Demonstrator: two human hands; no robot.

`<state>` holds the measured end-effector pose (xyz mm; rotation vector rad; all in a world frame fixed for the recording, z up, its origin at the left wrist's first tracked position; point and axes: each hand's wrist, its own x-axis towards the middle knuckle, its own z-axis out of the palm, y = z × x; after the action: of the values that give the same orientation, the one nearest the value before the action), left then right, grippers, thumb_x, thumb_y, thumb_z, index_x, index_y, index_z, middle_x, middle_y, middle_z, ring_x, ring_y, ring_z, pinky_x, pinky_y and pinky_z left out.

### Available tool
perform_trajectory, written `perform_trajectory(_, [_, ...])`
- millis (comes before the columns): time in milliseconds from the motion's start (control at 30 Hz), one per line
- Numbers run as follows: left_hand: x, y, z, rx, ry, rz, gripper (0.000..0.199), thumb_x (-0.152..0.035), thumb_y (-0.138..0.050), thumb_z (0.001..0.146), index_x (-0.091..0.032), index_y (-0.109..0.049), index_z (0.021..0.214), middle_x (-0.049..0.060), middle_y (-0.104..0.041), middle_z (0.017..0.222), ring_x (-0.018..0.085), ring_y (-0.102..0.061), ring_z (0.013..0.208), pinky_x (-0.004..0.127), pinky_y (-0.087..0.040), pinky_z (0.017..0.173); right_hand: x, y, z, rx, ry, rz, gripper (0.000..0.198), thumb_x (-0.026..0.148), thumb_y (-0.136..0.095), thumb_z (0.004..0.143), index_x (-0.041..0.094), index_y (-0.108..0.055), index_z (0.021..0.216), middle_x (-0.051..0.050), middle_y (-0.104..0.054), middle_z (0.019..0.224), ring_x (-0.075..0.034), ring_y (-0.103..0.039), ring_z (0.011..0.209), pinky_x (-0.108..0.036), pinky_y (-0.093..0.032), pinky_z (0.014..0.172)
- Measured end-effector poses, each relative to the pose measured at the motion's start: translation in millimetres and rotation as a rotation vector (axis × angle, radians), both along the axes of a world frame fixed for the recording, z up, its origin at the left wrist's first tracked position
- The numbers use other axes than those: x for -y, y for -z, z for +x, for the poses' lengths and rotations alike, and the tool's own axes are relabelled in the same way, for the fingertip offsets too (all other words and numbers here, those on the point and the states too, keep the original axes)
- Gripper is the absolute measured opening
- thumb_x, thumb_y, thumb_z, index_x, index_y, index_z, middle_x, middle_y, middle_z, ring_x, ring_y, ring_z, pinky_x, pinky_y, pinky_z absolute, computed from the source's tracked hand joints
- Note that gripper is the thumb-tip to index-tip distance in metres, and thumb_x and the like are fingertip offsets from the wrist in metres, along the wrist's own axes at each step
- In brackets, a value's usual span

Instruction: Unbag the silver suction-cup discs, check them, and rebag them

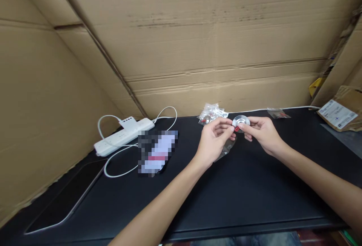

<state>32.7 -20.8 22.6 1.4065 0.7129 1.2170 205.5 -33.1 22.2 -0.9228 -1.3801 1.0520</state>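
Note:
Between my two hands is a round silver metal disc with a raised centre, held above the black table. My right hand pinches its right side, thumb on the face. A small red piece shows at the disc's lower edge, by my left fingertips. My left hand has its fingers closed at the disc's left edge; whether it grips the disc or the red piece is hard to tell. Below the hands, a clear plastic bag is partly hidden by my left hand.
Clear bags with small parts lie at the back, and another small bag is further right. Leftward are a white power strip with cables, a blurred-out phone-like object and a dark flat panel. Cardboard walls enclose the table.

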Motion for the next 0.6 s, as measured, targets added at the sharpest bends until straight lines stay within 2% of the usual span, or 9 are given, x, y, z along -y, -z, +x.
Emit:
perform_trajectory(133, [0.3, 3.6, 1.8, 0.048, -0.002, -0.089, 0.018, -0.020, -0.078, 0.073, -0.013, -0.066, 0.085, 0.003, -0.068, 0.071, 0.015, -0.068, 0.063, 0.031, -0.058, 0.065, 0.2, 2.5, -3.5, 0.022, 0.013, 0.004, 0.024, 0.037, -0.076, 0.078, 0.013, -0.073, 0.084, -0.001, -0.059, 0.065, -0.008, -0.044, 0.053, -0.026, -0.036, 0.050])
perform_trajectory(300, [1.2, 3.7, 1.4, 0.165, 0.046, -0.230, 0.019, -0.021, -0.079, 0.072, -0.012, -0.066, 0.083, 0.005, -0.068, 0.072, 0.015, -0.067, 0.064, 0.031, -0.057, 0.069, 1.4, 3.7, -7.2, 0.005, 0.031, 0.004, 0.025, 0.037, -0.077, 0.076, 0.013, -0.071, 0.078, -0.002, -0.060, 0.067, -0.009, -0.046, 0.055, -0.027, -0.038, 0.052])
perform_trajectory(400, [2.2, 2.3, 0.8, 0.195, 0.090, -0.246, 0.022, -0.025, -0.079, 0.074, -0.011, -0.067, 0.085, 0.006, -0.069, 0.075, 0.015, -0.068, 0.068, 0.032, -0.056, 0.072, 1.6, 2.0, -6.8, 0.003, 0.017, 0.007, 0.025, 0.038, -0.076, 0.077, 0.014, -0.071, 0.080, -0.001, -0.059, 0.065, -0.009, -0.046, 0.054, -0.027, -0.038, 0.052])
perform_trajectory(600, [1.6, 2.2, 0.5, 0.141, 0.091, -0.230, 0.028, -0.023, -0.083, 0.070, -0.012, -0.068, 0.091, 0.003, -0.068, 0.073, 0.013, -0.065, 0.063, 0.030, -0.053, 0.068, 1.9, -1.2, -6.6, -0.019, -0.015, -0.025, 0.027, 0.040, -0.080, 0.073, 0.014, -0.072, 0.079, -0.001, -0.061, 0.065, -0.010, -0.046, 0.054, -0.027, -0.038, 0.052])
